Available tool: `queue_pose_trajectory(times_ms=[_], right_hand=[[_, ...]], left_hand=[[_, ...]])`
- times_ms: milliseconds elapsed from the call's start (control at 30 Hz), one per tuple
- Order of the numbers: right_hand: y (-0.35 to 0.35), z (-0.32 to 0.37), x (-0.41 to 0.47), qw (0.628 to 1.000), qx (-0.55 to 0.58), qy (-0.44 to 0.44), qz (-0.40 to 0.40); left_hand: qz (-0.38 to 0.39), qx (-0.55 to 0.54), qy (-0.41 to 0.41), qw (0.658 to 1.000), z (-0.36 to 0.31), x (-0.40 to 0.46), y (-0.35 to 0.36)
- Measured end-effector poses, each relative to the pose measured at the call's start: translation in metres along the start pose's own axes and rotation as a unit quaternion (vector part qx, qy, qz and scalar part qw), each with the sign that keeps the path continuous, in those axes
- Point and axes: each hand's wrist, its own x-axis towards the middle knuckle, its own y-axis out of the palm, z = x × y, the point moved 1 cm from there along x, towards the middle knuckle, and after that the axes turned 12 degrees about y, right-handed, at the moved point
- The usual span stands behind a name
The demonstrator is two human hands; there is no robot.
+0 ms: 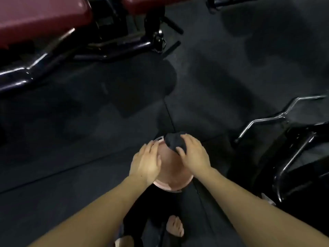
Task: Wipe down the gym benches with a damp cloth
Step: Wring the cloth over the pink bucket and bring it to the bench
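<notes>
A pink bucket (170,182) stands on the dark floor just in front of me. My right hand (193,155) holds a bunched dark cloth (173,140) over the bucket's far rim. My left hand (146,161) hovers flat over the bucket's left side, fingers apart, holding nothing. A maroon padded bench (35,18) with a black frame stands at the upper left, and part of a second maroon pad (151,0) shows at the top.
A curl bar (44,59) lies under the left bench. At the right stand a black frame (293,157) and a chrome curl bar (277,118). My bare feet (175,226) show at the bottom. Dark rubber flooring (89,122) lies between.
</notes>
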Motion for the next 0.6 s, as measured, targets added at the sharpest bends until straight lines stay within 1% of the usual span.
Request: queue_pose_trajectory(times_ms=[33, 100, 200, 267, 467, 600], right_hand=[[0.012, -0.001, 0.014, 1.0, -0.004, -0.017, 0.001], [0.03, -0.004, 0.037, 0.999, -0.023, -0.022, 0.019], [0.051, -0.01, 0.056, 0.996, -0.054, -0.015, 0.063], [0.057, -0.017, 0.063, 0.995, -0.064, -0.013, 0.075], [0.053, -0.021, 0.071, 0.996, -0.056, -0.033, 0.063], [0.042, -0.011, 0.062, 0.998, -0.061, -0.005, 0.023]], left_hand=[[0.0, -0.002, 0.005, 1.0, 0.01, 0.01, 0.008], [0.005, -0.002, 0.007, 1.0, 0.028, 0.027, 0.023], [0.028, -0.01, 0.012, 0.999, 0.045, 0.04, 0.038], [0.043, -0.021, 0.014, 0.999, 0.054, 0.043, 0.042], [0.061, -0.057, -0.008, 0.996, 0.058, 0.038, 0.035], [0.08, -0.068, -0.038, 0.994, 0.052, 0.026, 0.017]])
